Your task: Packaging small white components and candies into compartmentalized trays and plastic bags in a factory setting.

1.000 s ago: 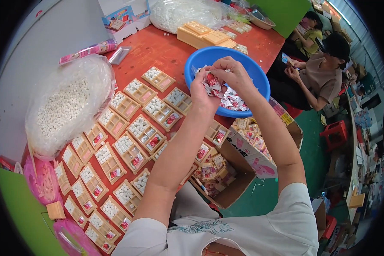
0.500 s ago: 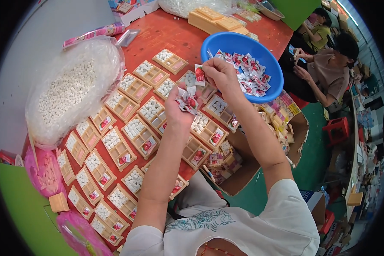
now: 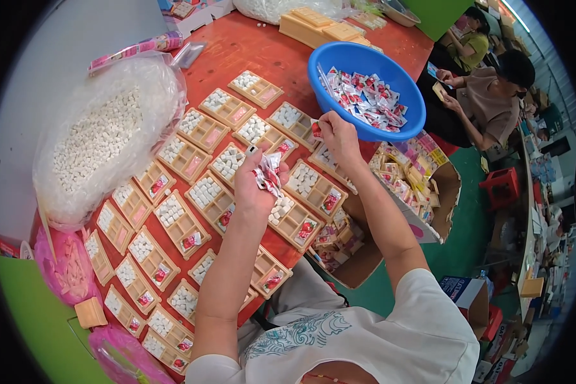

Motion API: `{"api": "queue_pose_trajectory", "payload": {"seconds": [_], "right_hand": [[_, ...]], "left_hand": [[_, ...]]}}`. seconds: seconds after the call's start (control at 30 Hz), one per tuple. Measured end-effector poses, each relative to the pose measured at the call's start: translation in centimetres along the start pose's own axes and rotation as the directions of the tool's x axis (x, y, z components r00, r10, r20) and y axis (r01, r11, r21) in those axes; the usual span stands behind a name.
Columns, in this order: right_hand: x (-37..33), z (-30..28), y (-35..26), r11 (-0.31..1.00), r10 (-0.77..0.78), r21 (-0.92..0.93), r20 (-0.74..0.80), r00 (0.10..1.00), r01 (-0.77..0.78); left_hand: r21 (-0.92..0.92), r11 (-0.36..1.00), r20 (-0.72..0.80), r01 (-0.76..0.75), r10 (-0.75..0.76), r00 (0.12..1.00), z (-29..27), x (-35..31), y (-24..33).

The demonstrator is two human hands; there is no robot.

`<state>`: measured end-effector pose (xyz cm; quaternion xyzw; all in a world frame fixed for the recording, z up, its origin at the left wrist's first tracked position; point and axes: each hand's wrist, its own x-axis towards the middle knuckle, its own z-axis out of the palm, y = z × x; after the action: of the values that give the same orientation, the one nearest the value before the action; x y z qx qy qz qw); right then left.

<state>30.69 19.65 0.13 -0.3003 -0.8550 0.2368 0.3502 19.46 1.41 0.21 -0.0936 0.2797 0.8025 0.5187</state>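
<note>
My left hand (image 3: 252,185) is closed around a bunch of small red-and-white sachets (image 3: 270,174), held over the rows of trays. To its right, my right hand (image 3: 340,139) pinches a single sachet (image 3: 317,130) with a strawberry-red print, just in front of the blue basin (image 3: 315,75). More of these sachets (image 3: 368,96) fill the basin. Beneath my hands lie many beige compartment trays (image 3: 214,133), set close together. White cubes (image 3: 205,192) fill one section of each tray, and several trays also hold a red sachet (image 3: 306,229). My forearms cover some trays.
A clear bag (image 3: 153,73) of white cubes lies at the left, above a pink bag (image 3: 67,262). Stacked beige trays (image 3: 313,29) stand at the back of the red table (image 3: 237,51). Cardboard boxes (image 3: 451,192) sit at the right, where two people (image 3: 493,109) work.
Both hands have come nearer to me; the left has also shifted left and the right slightly rightward. Each still holds sachets. The gap between my hands has widened.
</note>
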Motion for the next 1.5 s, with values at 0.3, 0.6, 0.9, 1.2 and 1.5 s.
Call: {"api": "queue_pose_trajectory", "payload": {"seconds": [0.3,0.6,0.9,1.2,1.5], "right_hand": [[0.7,1.0,1.3,0.797,0.491,0.284,0.207,0.846,-0.533],[-0.7,0.4,-0.1,0.911,0.185,-0.380,0.033,0.982,-0.159],[1.1,-0.1,-2.9,0.981,-0.012,0.188,0.335,0.942,-0.054],[6.1,4.8,-3.2,0.915,-0.047,0.390,0.353,0.934,-0.101],[12.1,11.0,-0.5,0.961,-0.260,-0.114,-0.049,0.964,0.253]], "left_hand": [[0.031,0.999,0.040,0.030,-0.031,0.999,-1.0,0.2,0.0],[0.034,0.998,0.082,0.046,-0.049,0.995,-1.0,0.5,-0.5],[0.344,0.924,0.171,0.167,-0.237,0.956,0.7,3.1,0.1],[0.415,0.906,0.153,0.085,-0.161,0.975,1.8,6.3,2.5],[0.166,0.982,0.074,0.086,-0.099,0.992,0.5,7.8,5.6]]}}
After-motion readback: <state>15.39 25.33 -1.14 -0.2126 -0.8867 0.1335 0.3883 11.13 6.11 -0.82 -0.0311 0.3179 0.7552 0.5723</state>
